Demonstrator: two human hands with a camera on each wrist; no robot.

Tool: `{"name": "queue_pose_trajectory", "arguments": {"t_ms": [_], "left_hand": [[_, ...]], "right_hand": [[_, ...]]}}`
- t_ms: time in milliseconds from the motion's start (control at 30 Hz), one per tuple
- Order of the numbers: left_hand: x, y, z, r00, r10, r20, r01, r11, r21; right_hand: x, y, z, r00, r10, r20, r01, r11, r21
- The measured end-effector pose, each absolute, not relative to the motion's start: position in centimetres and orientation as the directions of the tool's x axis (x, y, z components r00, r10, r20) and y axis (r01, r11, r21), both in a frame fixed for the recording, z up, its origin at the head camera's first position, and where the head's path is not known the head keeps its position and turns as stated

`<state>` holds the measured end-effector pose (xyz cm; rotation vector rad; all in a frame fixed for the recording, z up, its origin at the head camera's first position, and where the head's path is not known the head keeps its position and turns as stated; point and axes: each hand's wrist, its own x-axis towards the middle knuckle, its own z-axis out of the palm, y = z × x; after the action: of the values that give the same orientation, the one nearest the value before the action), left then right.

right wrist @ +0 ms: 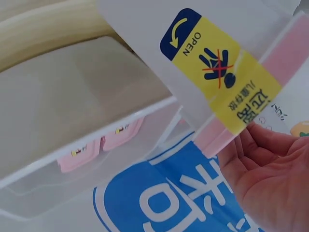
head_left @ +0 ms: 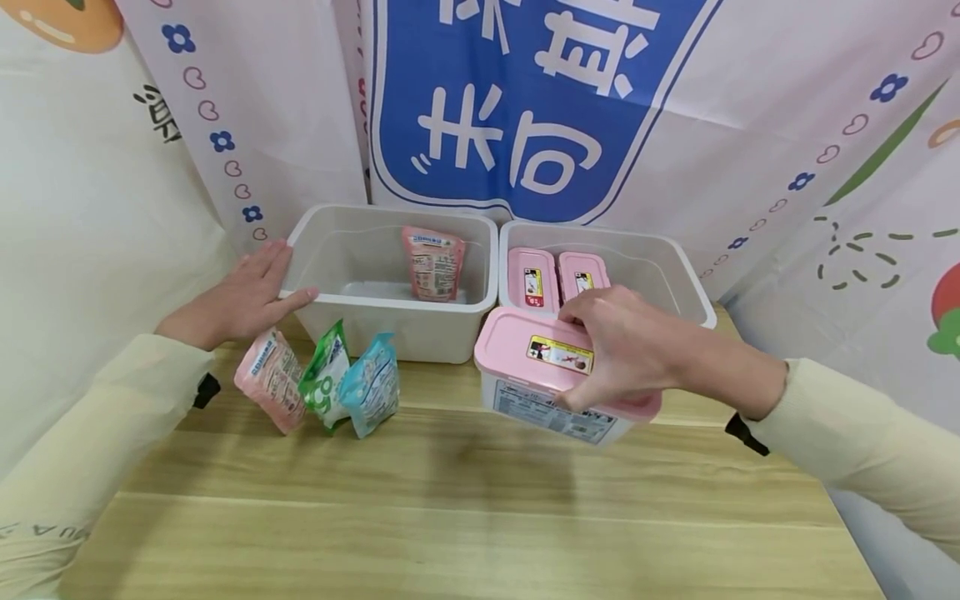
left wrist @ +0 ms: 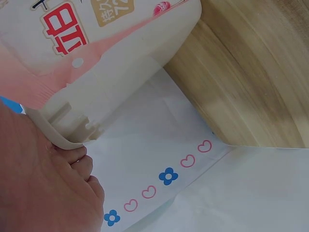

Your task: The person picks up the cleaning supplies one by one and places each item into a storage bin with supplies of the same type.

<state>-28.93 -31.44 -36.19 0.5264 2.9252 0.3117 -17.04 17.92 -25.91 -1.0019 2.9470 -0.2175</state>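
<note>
My right hand (head_left: 626, 346) grips a white tub with a pink lid (head_left: 517, 342) from above, thumb on its near side. This tub is held in front of the right bin and overlaps its front edge in the head view. Its yellow warning label (right wrist: 219, 72) shows close up in the right wrist view. My left hand (head_left: 240, 296) rests on the left corner of the left bin (head_left: 390, 321), with fingers extended along the rim and thumb over the front edge. A pink pouch (head_left: 273, 379) stands on the table just below that hand.
Inside the left bin stands another pink pouch (head_left: 435, 262). Two pink-lidded tubs (head_left: 532, 275) sit in the right bin (head_left: 686, 267). A green pouch (head_left: 327, 379) and a blue pouch (head_left: 371, 387) stand on the wooden table (head_left: 465, 533). Printed cloth (head_left: 510, 100) hangs behind the bins.
</note>
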Motion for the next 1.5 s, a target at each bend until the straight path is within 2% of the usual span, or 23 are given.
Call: {"name": "queue_pose_trajectory", "arguments": {"t_ms": [200, 500, 900, 1500], "left_hand": [[-28.9, -31.4, -36.1, -0.927, 0.360, -0.106, 0.330, 0.917, 0.225], [-28.9, -31.4, -36.2, -0.927, 0.359, -0.105, 0.330, 0.917, 0.224], [-28.9, -31.4, -36.1, -0.926, 0.364, -0.102, 0.334, 0.914, 0.228], [-29.0, -31.3, -36.2, -0.927, 0.364, -0.090, 0.335, 0.913, 0.234]], "right_hand": [[-17.4, 18.7, -24.7, -0.791, -0.610, 0.037, -0.609, 0.782, -0.134], [-18.0, 20.1, -22.4, -0.820, -0.571, 0.028, -0.570, 0.814, -0.113], [-19.7, 21.8, -19.8, -0.847, -0.531, -0.022, -0.519, 0.835, -0.184], [-22.7, 23.5, -18.0, -0.908, -0.419, -0.016, -0.413, 0.900, -0.138]]}}
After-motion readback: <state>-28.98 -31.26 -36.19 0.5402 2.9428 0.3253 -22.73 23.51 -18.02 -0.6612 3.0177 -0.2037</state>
